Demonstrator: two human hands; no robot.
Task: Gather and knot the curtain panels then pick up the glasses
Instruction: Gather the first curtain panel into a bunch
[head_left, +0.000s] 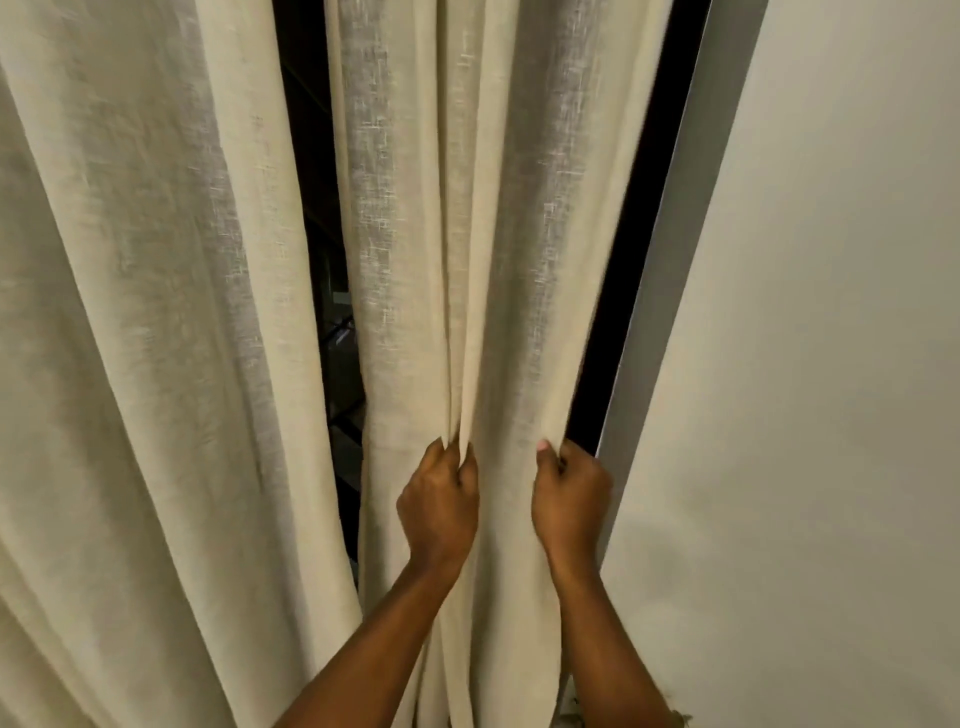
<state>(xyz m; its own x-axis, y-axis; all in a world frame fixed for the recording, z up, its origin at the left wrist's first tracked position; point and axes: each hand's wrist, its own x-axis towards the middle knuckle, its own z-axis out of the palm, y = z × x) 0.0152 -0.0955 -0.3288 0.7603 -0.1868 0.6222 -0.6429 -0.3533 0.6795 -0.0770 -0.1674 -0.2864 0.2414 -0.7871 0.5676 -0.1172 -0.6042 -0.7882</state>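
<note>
My left hand (439, 499) and right hand (571, 499) each clutch a fold of the soft, light-looking curtain panel (467, 234), probably best gathered here.

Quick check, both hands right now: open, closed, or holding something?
Left hand: closed, fingers gripping a bunched fold of the right curtain panel.
Right hand: closed, gripping the same panel's right edge.

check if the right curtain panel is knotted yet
Not knotted: the panel hangs in folds, gripped by left hand and right hand.
</note>
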